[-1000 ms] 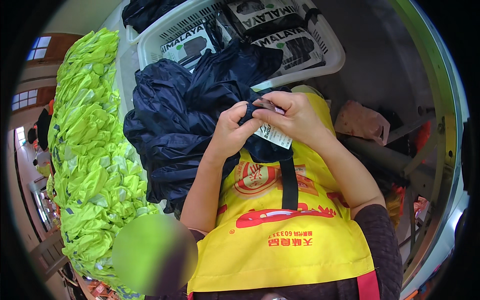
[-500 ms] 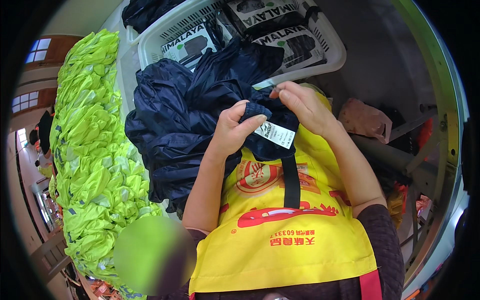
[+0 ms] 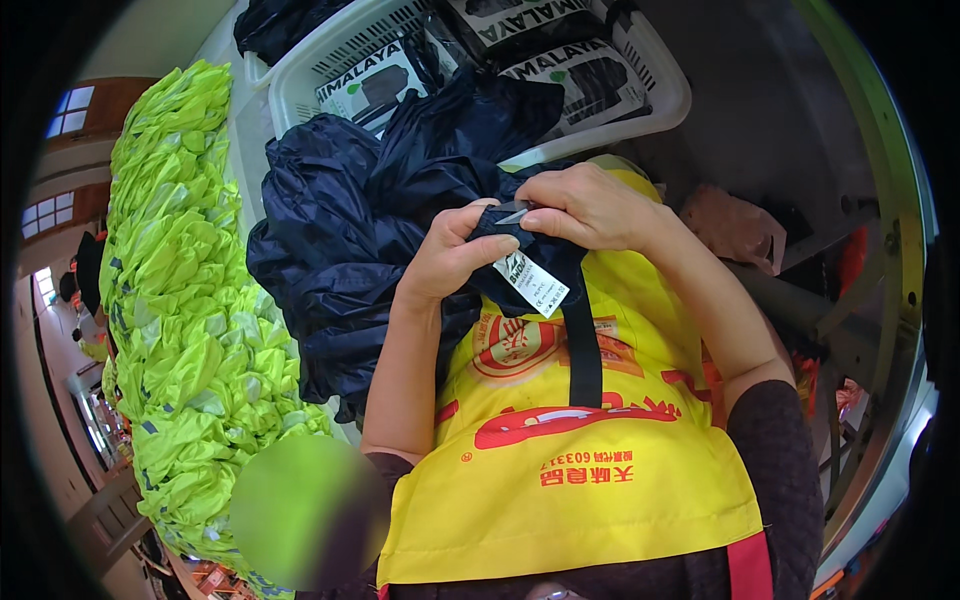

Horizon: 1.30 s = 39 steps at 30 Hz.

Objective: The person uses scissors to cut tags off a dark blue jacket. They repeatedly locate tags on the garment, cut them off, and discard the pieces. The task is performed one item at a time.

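A dark navy garment [image 3: 320, 240] of thin shiny fabric lies bunched in front of me. My left hand [image 3: 455, 250] is closed in a pinch on its edge, beside a sewn-in white label [image 3: 535, 282] that hangs down. My right hand [image 3: 585, 208] is closed around small metal snips, mostly hidden by the fingers. The pointed blades of the snips [image 3: 513, 216] show at the garment's edge, between the two hands, near the left fingertips. Whether the blades touch the fabric I cannot tell.
A white plastic basket [image 3: 680, 105] beyond the garment holds several dark packed items with printed white inserts. Along the left runs a long heap of neon-yellow garments [image 3: 190, 330]. A metal frame [image 3: 890, 180] and a pinkish plastic bag [image 3: 735, 225] are at the right. I wear a yellow apron [image 3: 580, 520].
My right hand has moved left and closer to my left hand, bringing the snips' blades to the garment edge. The label has swung to a steeper slant.
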Each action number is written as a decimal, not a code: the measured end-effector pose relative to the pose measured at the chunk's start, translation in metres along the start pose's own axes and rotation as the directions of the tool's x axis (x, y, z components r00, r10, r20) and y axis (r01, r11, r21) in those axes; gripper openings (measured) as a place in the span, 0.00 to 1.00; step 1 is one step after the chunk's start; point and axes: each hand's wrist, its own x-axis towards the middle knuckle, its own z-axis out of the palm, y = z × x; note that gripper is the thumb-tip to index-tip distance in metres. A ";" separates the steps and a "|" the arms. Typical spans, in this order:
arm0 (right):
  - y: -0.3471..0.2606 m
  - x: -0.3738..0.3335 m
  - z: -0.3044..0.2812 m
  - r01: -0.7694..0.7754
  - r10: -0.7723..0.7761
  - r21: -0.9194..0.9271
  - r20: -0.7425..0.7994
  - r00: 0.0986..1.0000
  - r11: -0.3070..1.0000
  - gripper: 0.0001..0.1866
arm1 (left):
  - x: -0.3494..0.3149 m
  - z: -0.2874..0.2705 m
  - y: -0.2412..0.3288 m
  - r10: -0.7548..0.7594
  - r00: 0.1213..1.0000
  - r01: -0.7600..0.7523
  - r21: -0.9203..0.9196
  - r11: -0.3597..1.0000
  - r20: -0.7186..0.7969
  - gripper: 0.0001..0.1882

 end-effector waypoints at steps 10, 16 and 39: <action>0.009 0.001 0.015 0.023 0.011 0.210 -0.160 0.987 0.977 0.19 | 0.000 -0.003 -0.005 0.022 0.999 -0.022 0.000 1.000 0.028 0.05; -0.004 -0.002 0.013 -0.183 0.439 0.582 -0.336 0.833 0.793 0.17 | -0.003 0.004 0.002 0.057 0.994 -0.057 0.005 0.998 -0.097 0.05; 0.052 -0.025 0.036 -0.349 0.297 0.074 -0.703 0.646 0.934 0.12 | -0.117 -0.006 0.020 0.721 0.672 0.122 0.985 0.119 -0.170 0.17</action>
